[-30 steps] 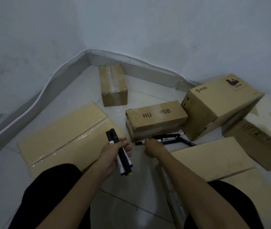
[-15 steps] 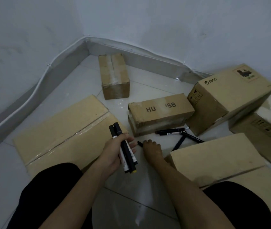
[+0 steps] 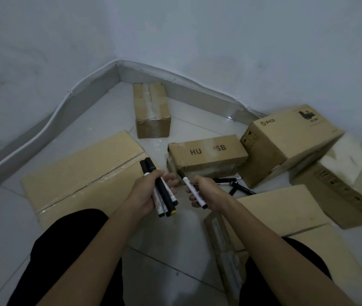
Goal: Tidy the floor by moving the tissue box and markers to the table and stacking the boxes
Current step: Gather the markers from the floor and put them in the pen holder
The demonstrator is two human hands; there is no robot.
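Note:
My left hand grips a bundle of black and white markers above the floor. Just to its right, my right hand holds a single black-capped white marker, lifted off the floor. More markers lie on the tiles in front of the "HU SB" cardboard box. Other cardboard boxes lie around: a small taped one near the corner, a flat one at left, a PICO box at right. No tissue box or table shows.
Two more cardboard boxes lie at right: a large one and a flat one by my right knee. White walls and a grey skirting close the corner. My knees in black trousers frame the grey tiled floor.
My right hand picked one marker off the floor and lifted it toward the left hand. The left hand kept its bundle almost still.

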